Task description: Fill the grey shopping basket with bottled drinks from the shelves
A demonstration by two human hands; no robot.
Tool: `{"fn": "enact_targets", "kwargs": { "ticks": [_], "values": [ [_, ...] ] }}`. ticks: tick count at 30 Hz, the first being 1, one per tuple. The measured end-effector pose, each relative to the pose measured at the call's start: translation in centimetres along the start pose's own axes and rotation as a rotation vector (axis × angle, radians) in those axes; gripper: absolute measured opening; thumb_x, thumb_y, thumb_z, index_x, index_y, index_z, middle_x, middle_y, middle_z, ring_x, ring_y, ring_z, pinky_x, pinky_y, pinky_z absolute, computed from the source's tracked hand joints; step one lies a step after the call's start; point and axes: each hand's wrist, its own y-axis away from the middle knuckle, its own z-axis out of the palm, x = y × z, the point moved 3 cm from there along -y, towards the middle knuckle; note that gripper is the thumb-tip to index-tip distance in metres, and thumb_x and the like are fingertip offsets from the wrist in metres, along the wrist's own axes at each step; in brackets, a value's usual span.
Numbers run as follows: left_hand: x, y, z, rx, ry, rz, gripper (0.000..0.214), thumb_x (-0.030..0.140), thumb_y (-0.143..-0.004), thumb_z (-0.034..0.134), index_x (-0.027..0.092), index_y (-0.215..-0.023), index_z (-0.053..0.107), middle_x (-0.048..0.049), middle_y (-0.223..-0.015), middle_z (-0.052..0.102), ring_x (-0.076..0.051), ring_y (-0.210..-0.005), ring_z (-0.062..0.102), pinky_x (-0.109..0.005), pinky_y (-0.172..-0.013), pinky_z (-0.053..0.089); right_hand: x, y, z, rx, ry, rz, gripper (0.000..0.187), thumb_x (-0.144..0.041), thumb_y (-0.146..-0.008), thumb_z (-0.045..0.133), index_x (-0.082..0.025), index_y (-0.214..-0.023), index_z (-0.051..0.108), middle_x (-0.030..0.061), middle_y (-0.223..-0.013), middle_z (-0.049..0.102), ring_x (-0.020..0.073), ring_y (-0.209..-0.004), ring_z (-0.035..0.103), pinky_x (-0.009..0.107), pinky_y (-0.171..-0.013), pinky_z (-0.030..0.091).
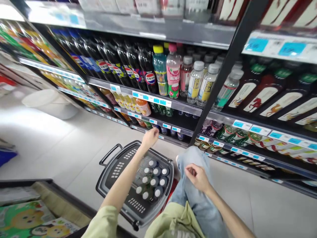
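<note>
We look down on a shop aisle. The left hand (150,137) has its fingers curled in, and we see nothing in its grasp; its forearm crosses above a dark shopping basket (117,170), and the hand is near the shelf-side rim. The right hand (198,178), also loosely curled and apparently holding nothing, lies over the knee of the pale blue jeans (195,157); we cannot tell whether it touches the cloth. The basket stands on the tiled floor (81,155) beside the person's leg. Within it we find a cluster of white-capped bottles (153,182), upright and grouped toward the side nearest the leg.

Facing us, the shelf above the left hand carries a row of dark cola bottles (128,62), then a yellow-capped bottle (160,71), a pink bottle (172,72) and clear soda bottles (196,82). Beyond the black upright (218,79) we note dark red bottles with white labels (264,92). At lower left lie cartoon-printed packs (27,215).
</note>
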Motion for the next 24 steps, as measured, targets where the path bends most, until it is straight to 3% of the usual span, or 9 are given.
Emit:
{"fn": "enact_targets", "kwargs": {
  "ticks": [3, 6, 11, 15, 19, 21, 24],
  "values": [
    [8.5, -3.7, -5.3, 0.201, 0.109, 0.252, 0.023, 0.026, -0.099, 0.05, 0.019, -0.109, 0.07, -0.0094, -0.105, 0.074, -0.023, -0.098, 0.071, -0.033, -0.091, 0.057, 0.6, 0.3, -0.4, 0.05, -0.062, 0.006, 0.035, -0.05, -0.1, 0.068, -0.018, -0.085, 0.074, 0.0025, -0.064, 0.072, 0.0154, -0.05, 0.061, 0.024, -0.048, 0.046],
    [15.6, -6.1, -9.4, 0.334, 0.108, 0.425, 0.025, 0.023, -0.099, 0.05, 0.017, -0.115, 0.069, -0.0118, -0.113, 0.071, -0.026, -0.11, 0.068, -0.039, -0.102, 0.056, 1.2, 0.8, -1.1, 0.104, -0.147, 0.024, 0.045, -0.061, -0.099, 0.067, -0.019, -0.084, 0.073, 0.0036, -0.063, 0.072, 0.0176, -0.052, 0.064, 0.026, -0.05, 0.051],
    [24.0, -9.9, -15.0, 0.511, -0.039, 0.585, 0.039, 0.026, -0.097, 0.057, 0.017, -0.135, 0.062, -0.0185, -0.149, 0.058, -0.036, -0.141, 0.052, -0.055, -0.123, 0.043, 1.8, 1.5, -2.7, 0.178, -0.298, 0.109, 0.055, -0.075, -0.091, 0.073, -0.021, -0.083, 0.073, 0.0077, -0.066, 0.073, 0.0227, -0.055, 0.068, 0.033, -0.054, 0.058],
    [26.8, -14.4, -18.9, 0.555, -0.13, 0.55, 0.052, 0.032, -0.096, 0.058, 0.015, -0.146, 0.056, -0.0211, -0.161, 0.049, -0.042, -0.156, 0.034, -0.062, -0.131, 0.029, 1.9, 1.5, -3.4, 0.194, -0.374, 0.155, 0.056, -0.08, -0.084, 0.077, -0.024, -0.081, 0.072, 0.0093, -0.066, 0.073, 0.0263, -0.055, 0.068, 0.038, -0.054, 0.059],
    [26.8, -18.2, -21.2, 0.517, -0.199, 0.477, 0.052, 0.036, -0.096, 0.059, 0.01, -0.141, 0.059, -0.0258, -0.152, 0.056, -0.047, -0.151, 0.037, -0.065, -0.128, 0.029, 1.8, 1.2, -3.3, 0.185, -0.407, 0.162, 0.055, -0.081, -0.082, 0.078, -0.026, -0.081, 0.072, 0.0094, -0.066, 0.073, 0.028, -0.055, 0.068, 0.042, -0.053, 0.059],
    [26.5, -19.0, -21.7, 0.513, -0.203, 0.463, 0.046, 0.035, -0.096, 0.06, 0.01, -0.135, 0.062, -0.0271, -0.147, 0.058, -0.047, -0.146, 0.043, -0.065, -0.124, 0.033, 1.8, 1.1, -3.3, 0.185, -0.414, 0.165, 0.057, -0.082, -0.081, 0.077, -0.025, -0.081, 0.072, 0.0087, -0.066, 0.073, 0.0275, -0.055, 0.068, 0.041, -0.052, 0.059],
    [26.4, -18.1, -22.0, 0.543, -0.194, 0.481, 0.03, 0.031, -0.097, 0.061, 0.014, -0.122, 0.066, -0.0248, -0.138, 0.061, -0.044, -0.137, 0.051, -0.061, -0.119, 0.039, 1.8, 1.0, -3.2, 0.189, -0.416, 0.169, 0.058, -0.082, -0.082, 0.076, -0.024, -0.081, 0.072, 0.008, -0.067, 0.072, 0.0256, -0.056, 0.067, 0.039, -0.052, 0.058]
  ]
}}
